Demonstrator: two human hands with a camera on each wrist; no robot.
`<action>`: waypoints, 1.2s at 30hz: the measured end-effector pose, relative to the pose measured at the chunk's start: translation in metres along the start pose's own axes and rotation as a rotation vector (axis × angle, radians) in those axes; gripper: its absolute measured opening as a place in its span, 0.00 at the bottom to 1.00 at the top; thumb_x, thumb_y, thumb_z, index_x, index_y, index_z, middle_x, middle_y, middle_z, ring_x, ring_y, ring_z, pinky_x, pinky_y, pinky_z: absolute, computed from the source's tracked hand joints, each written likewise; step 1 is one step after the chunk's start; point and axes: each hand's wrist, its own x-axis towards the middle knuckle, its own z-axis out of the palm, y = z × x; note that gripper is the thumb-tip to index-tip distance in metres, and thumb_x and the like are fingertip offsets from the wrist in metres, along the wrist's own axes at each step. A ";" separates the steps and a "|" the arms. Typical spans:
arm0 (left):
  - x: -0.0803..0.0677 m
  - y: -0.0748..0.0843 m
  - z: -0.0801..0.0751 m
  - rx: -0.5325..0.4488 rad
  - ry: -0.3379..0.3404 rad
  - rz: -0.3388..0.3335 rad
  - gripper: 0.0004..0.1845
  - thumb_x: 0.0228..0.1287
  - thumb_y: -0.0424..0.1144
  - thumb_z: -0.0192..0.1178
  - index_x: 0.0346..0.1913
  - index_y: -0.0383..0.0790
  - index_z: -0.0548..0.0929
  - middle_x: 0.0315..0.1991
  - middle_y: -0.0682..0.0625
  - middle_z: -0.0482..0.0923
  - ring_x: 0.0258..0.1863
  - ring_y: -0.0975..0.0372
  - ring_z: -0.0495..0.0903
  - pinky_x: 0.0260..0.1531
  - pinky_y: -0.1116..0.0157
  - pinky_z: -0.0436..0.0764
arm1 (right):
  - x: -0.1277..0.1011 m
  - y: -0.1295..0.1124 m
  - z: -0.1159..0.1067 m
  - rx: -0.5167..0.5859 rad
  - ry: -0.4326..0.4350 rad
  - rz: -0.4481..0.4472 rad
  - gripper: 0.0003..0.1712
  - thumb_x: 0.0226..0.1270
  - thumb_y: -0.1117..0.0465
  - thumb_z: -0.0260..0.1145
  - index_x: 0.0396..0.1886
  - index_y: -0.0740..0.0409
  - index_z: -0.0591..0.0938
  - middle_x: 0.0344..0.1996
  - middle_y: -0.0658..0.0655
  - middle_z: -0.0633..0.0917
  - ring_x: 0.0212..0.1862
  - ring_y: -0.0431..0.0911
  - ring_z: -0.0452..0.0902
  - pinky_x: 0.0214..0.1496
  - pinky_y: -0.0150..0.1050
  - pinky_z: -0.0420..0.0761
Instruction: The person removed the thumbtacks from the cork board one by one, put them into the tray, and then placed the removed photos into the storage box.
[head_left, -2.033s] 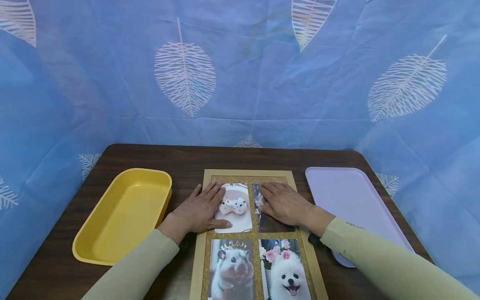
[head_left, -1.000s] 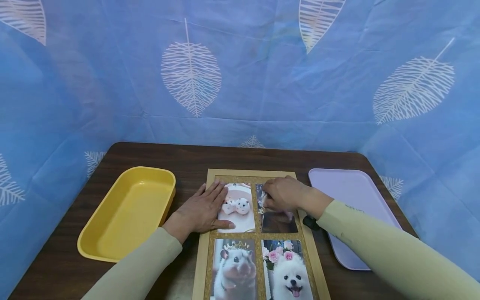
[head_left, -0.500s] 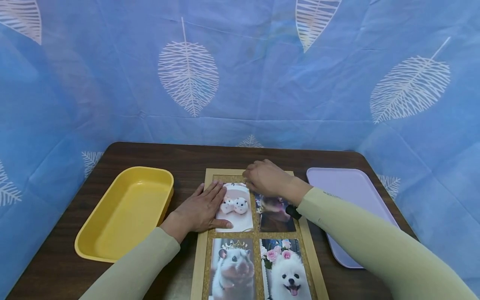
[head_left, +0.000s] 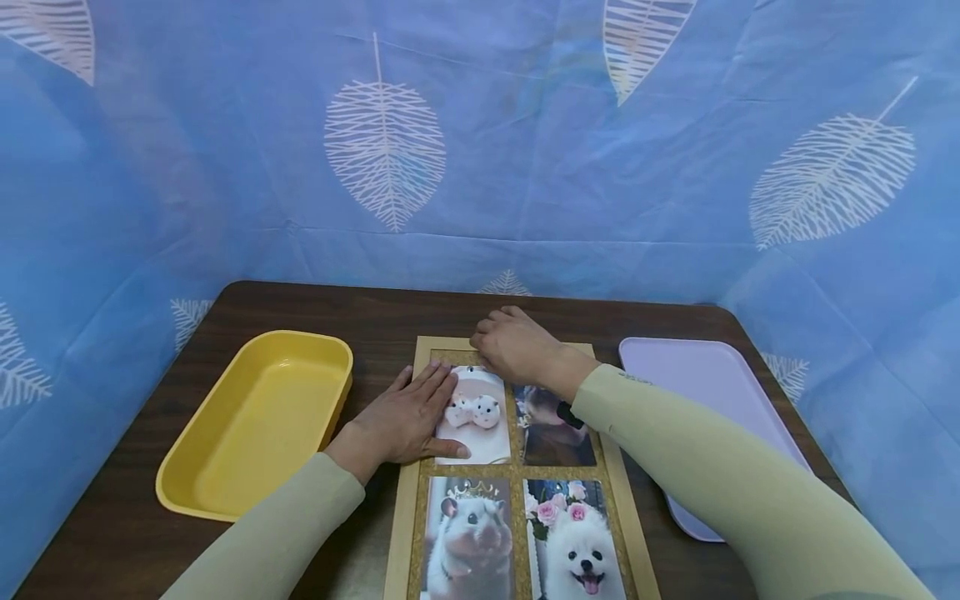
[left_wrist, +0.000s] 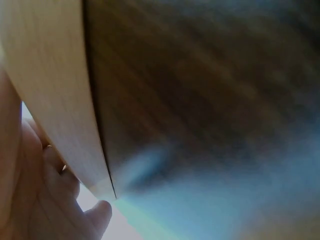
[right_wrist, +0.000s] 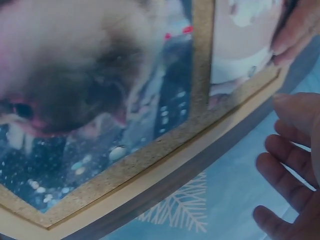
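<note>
- Since the earlier pictures the right hand (head_left: 516, 343) has left the dark dog photo (head_left: 553, 429) and travelled to the far edge of the cork board (head_left: 402, 517), above the top of the hamster-pair photo (head_left: 474, 414); the left hand (head_left: 405, 415) has stayed put
- Right hand: knuckles up, fingers bent down toward the board's top rail in the head view; whether they pinch anything there cannot be told; in the right wrist view its fingers (right_wrist: 287, 160) look loosely spread beyond the frame's edge, holding nothing visible
- Left hand: flat, fingers straight, pressing on the left part of the hamster-pair photo and the board's left rail; thumb along the photo's lower edge; the left wrist view is blurred, showing only the wooden rail (left_wrist: 55, 100) and fingers
- Cork board: in the middle of the dark wooden table (head_left: 382, 312); four photos on it, the hamster-pair and dark dog in the far row, the crowned hamster (head_left: 465, 537) and white dog (head_left: 573, 542) in the near row
- Yellow tray (head_left: 247, 421) to the left of the board; lilac tray (head_left: 712, 392) to the right, partly behind the right sleeve (head_left: 697, 475)
- Blue leaf-print cloth (head_left: 480, 142) hangs behind and around the table
</note>
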 end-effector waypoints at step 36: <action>0.003 -0.001 -0.002 -0.047 -0.047 -0.024 0.63 0.63 0.84 0.45 0.87 0.43 0.45 0.88 0.47 0.39 0.87 0.54 0.38 0.83 0.45 0.50 | 0.011 0.018 0.020 -0.487 0.200 -0.419 0.12 0.85 0.53 0.58 0.59 0.48 0.82 0.58 0.51 0.83 0.63 0.49 0.76 0.76 0.54 0.70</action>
